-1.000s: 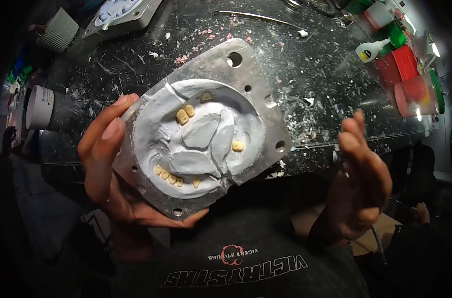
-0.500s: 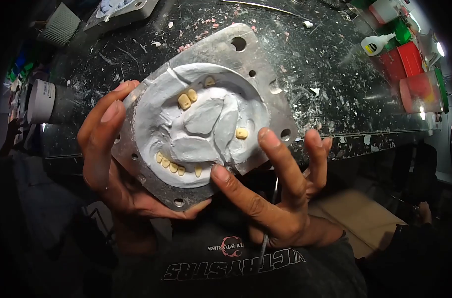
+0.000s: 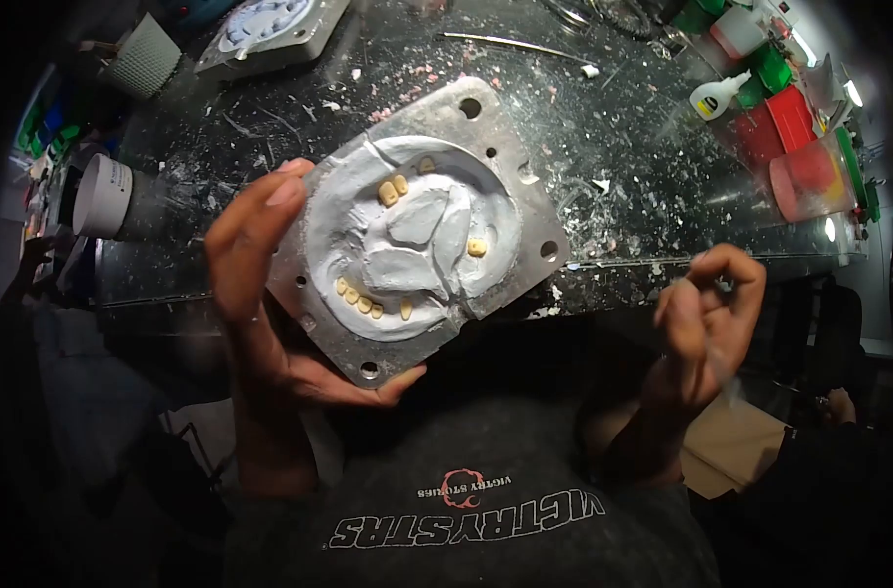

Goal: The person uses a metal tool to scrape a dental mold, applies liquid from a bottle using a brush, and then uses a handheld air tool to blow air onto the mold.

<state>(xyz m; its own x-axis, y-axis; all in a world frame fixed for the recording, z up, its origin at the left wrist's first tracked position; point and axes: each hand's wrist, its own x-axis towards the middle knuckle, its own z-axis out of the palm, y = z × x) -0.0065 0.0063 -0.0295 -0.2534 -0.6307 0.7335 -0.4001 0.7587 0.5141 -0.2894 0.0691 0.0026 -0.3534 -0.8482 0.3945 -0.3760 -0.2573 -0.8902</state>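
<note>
My left hand [image 3: 260, 284] grips a metal flask half [image 3: 329, 345] by its left and lower edges, thumb along the bottom. White plaster [image 3: 368, 235] fills the round opening of the flask. Set in the plaster are several yellowish teeth, among them a pair at the upper left [image 3: 393, 189], a single one at the right [image 3: 477, 248] and a row at the lower left [image 3: 358, 298]. My right hand [image 3: 706, 328] is raised well to the right of the flask, its fingers curled; whether it holds something thin is too blurred to tell.
The dark bench [image 3: 221, 147] carries white and pink debris. At its back left stands another flask [image 3: 270, 34]; a thin metal tool [image 3: 515, 45] lies at the back. A white tub [image 3: 103, 196] is left; a bottle [image 3: 718, 96] and a green-lidded jar [image 3: 814, 181] are right. Another person's hand [image 3: 839, 405] shows lower right.
My right hand has left the flask's lower right edge and moved off to the right, its fingers now curled. My left hand and the flask appear slightly farther right, and the flask looks smaller.
</note>
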